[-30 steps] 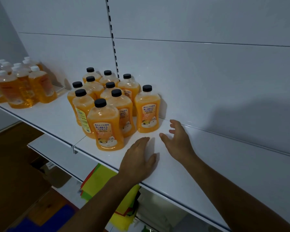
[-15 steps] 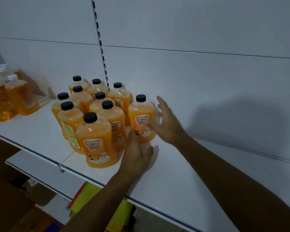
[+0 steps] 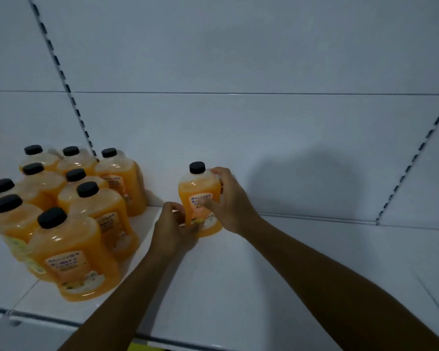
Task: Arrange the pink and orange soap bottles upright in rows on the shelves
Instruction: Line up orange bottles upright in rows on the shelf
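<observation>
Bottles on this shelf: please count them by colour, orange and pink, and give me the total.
Clustered orange bottles: 9
Held orange bottle, gripped by left hand and right hand: 1
Pink bottles: 0
Total: 10

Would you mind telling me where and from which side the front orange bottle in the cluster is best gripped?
Probably by the wide body of the front bottle, below its black cap, coming from the shelf's open front-right side. It stands upright with other bottles packed behind and to its left, while the right is free. Both hands, left hand and right hand, are on the separate bottle.
</observation>
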